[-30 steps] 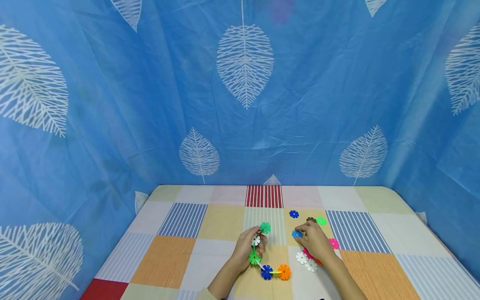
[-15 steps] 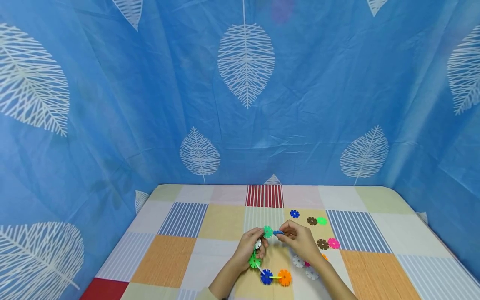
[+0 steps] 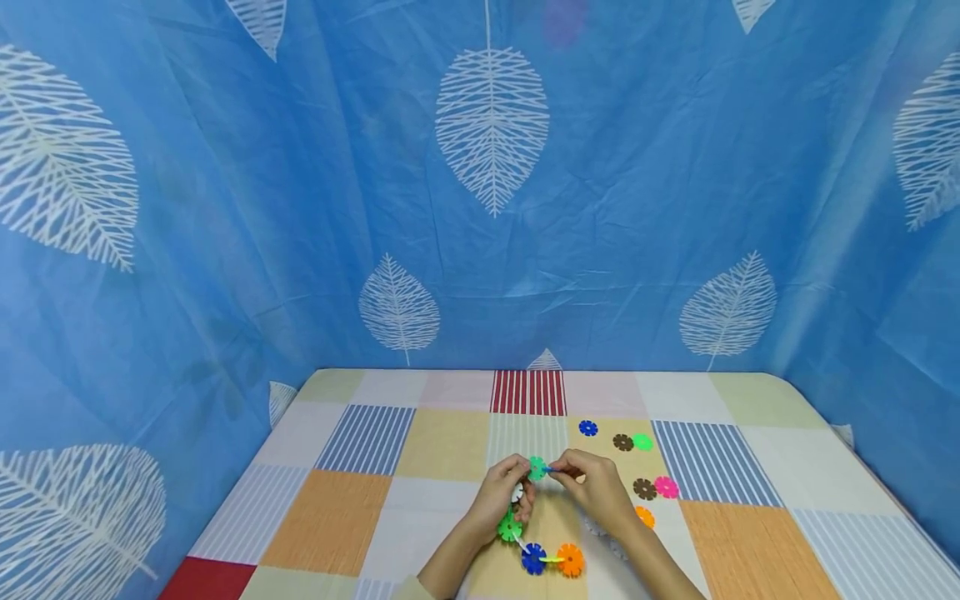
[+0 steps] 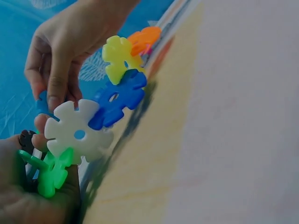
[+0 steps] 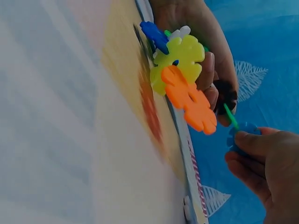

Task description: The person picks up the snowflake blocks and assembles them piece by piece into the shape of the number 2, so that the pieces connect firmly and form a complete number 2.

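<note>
My left hand (image 3: 495, 500) holds a linked chain of notched plastic snowflake discs. A teal-green disc (image 3: 537, 468) forms its upper end, at the left fingertips. Lower down hang a bright green disc (image 3: 509, 527), a white disc (image 4: 77, 133), a dark blue disc (image 3: 533, 559), a yellow disc (image 5: 184, 63) and an orange disc (image 3: 571, 561). Between thumb and fingers, my right hand (image 3: 600, 492) pinches a light blue disc (image 5: 243, 137). Its edge meets the edge of the teal-green disc. In the right wrist view a dark disc (image 5: 225, 95) sits at the left fingers.
Loose discs lie to the right on the patchwork tablecloth (image 3: 442, 517): a blue disc (image 3: 588, 428), a brown disc (image 3: 623, 442), a light green disc (image 3: 642, 442), a pink disc (image 3: 666, 487) and several others. White discs are partly hidden behind the right forearm. A blue curtain (image 3: 600, 208) surrounds the table.
My right hand has picked up the light blue disc from the loose pieces and carried it left to the teal-green disc, turning it edge-on. The left hand has stayed nearly in place.
</note>
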`<move>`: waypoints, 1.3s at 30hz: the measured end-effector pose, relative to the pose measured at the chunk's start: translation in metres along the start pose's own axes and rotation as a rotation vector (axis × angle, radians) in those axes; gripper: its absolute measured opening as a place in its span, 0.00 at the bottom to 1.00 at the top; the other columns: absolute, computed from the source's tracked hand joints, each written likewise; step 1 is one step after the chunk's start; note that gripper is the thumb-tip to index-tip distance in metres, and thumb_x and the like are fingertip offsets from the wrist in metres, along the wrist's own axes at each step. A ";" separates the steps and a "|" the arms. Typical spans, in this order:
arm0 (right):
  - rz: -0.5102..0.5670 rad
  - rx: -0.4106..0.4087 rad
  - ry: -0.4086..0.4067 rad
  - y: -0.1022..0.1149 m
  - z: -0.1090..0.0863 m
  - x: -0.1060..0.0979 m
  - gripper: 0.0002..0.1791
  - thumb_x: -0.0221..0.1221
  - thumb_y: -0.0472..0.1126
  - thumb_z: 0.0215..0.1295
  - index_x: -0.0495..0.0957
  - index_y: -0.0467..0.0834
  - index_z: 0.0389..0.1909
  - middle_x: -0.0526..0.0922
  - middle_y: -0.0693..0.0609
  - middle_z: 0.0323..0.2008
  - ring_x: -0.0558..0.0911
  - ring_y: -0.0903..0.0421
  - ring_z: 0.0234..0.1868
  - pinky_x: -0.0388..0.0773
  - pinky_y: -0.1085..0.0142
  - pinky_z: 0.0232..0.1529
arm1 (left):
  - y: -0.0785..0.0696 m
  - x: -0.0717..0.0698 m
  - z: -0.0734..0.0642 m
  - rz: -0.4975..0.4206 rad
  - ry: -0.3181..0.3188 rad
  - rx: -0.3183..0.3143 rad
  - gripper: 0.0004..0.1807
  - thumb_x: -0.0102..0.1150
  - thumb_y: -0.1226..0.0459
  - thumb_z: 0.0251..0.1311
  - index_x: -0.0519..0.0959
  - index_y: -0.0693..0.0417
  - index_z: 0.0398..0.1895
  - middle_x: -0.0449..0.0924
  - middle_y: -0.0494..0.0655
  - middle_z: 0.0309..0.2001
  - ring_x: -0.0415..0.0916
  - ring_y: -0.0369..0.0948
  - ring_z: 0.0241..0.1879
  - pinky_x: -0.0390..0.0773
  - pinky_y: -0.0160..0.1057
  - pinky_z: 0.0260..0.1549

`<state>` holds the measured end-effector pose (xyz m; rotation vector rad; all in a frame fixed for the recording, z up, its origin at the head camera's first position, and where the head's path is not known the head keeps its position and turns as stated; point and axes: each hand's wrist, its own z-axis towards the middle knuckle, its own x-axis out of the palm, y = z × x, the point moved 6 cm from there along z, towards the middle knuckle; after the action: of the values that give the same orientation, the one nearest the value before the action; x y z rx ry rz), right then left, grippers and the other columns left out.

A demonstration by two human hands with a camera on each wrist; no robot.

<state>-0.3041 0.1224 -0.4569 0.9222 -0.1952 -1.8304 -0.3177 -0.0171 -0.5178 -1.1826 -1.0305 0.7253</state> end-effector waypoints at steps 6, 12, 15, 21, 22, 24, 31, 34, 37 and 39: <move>-0.023 -0.071 -0.043 0.006 -0.002 0.003 0.14 0.68 0.23 0.39 0.80 0.44 0.24 0.83 0.56 0.24 0.80 0.64 0.25 0.75 0.80 0.30 | -0.001 -0.001 -0.002 -0.001 0.031 -0.005 0.23 0.42 0.59 0.69 0.61 0.79 0.39 0.69 0.43 0.17 0.63 0.32 0.09 0.62 0.25 0.07; -0.033 -0.053 0.034 0.005 -0.001 0.005 0.11 0.68 0.27 0.45 0.80 0.45 0.26 0.83 0.56 0.25 0.81 0.64 0.27 0.77 0.77 0.30 | -0.003 -0.001 -0.003 0.023 0.025 0.000 0.23 0.42 0.59 0.69 0.62 0.79 0.38 0.68 0.44 0.17 0.63 0.33 0.09 0.64 0.26 0.08; 0.033 0.016 0.125 -0.002 0.001 0.003 0.07 0.66 0.34 0.51 0.80 0.46 0.30 0.83 0.57 0.27 0.80 0.65 0.28 0.78 0.73 0.30 | -0.001 -0.001 -0.002 0.018 0.000 -0.013 0.21 0.42 0.60 0.68 0.63 0.76 0.35 0.70 0.45 0.18 0.66 0.33 0.10 0.67 0.27 0.09; 0.063 0.084 0.043 -0.027 0.009 -0.024 0.08 0.64 0.37 0.56 0.81 0.43 0.38 0.83 0.56 0.32 0.79 0.63 0.30 0.78 0.69 0.31 | 0.007 -0.001 0.002 -0.041 -0.039 -0.088 0.12 0.43 0.62 0.65 0.70 0.61 0.29 0.75 0.47 0.20 0.69 0.33 0.10 0.70 0.26 0.09; 0.032 0.117 0.005 -0.034 0.012 -0.029 0.09 0.64 0.36 0.56 0.81 0.43 0.39 0.83 0.56 0.32 0.79 0.62 0.31 0.77 0.69 0.31 | 0.007 -0.002 0.003 -0.047 -0.042 -0.095 0.11 0.43 0.62 0.65 0.70 0.60 0.29 0.75 0.47 0.21 0.69 0.33 0.10 0.70 0.26 0.09; -0.055 0.199 -0.033 -0.049 0.019 -0.035 0.10 0.62 0.35 0.57 0.81 0.42 0.41 0.83 0.54 0.33 0.79 0.59 0.32 0.77 0.68 0.31 | 0.007 -0.003 0.003 -0.054 -0.046 -0.101 0.11 0.43 0.62 0.64 0.70 0.59 0.29 0.75 0.47 0.21 0.69 0.33 0.10 0.70 0.26 0.09; -0.370 0.427 0.183 -0.095 0.022 -0.019 0.20 0.61 0.40 0.59 0.77 0.37 0.52 0.75 0.35 0.46 0.72 0.40 0.46 0.73 0.49 0.43 | 0.006 -0.003 0.003 -0.040 -0.057 -0.095 0.11 0.46 0.62 0.64 0.71 0.60 0.29 0.75 0.47 0.20 0.68 0.33 0.10 0.70 0.26 0.09; -0.443 0.437 0.210 -0.101 0.020 -0.013 0.16 0.63 0.42 0.57 0.81 0.40 0.45 0.75 0.35 0.45 0.71 0.39 0.46 0.73 0.48 0.43 | 0.006 -0.002 0.002 -0.045 -0.064 -0.094 0.11 0.47 0.62 0.64 0.71 0.60 0.28 0.75 0.47 0.19 0.68 0.33 0.10 0.70 0.26 0.09; -0.461 0.431 0.174 -0.099 0.020 -0.014 0.11 0.64 0.41 0.56 0.83 0.42 0.38 0.77 0.38 0.44 0.72 0.40 0.45 0.73 0.48 0.43 | 0.005 -0.002 0.002 -0.044 -0.063 -0.093 0.11 0.47 0.61 0.63 0.71 0.59 0.27 0.75 0.47 0.19 0.69 0.33 0.10 0.70 0.26 0.09; -0.454 0.420 0.153 -0.098 0.021 -0.014 0.09 0.65 0.40 0.55 0.83 0.42 0.36 0.79 0.40 0.41 0.74 0.42 0.43 0.73 0.49 0.41 | 0.005 -0.002 0.002 -0.039 -0.064 -0.092 0.11 0.48 0.61 0.64 0.70 0.59 0.27 0.76 0.47 0.19 0.69 0.34 0.10 0.70 0.26 0.09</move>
<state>-0.3860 0.1733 -0.4863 1.4910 -0.3005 -2.1630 -0.3202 -0.0171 -0.5229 -1.2211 -1.1479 0.6953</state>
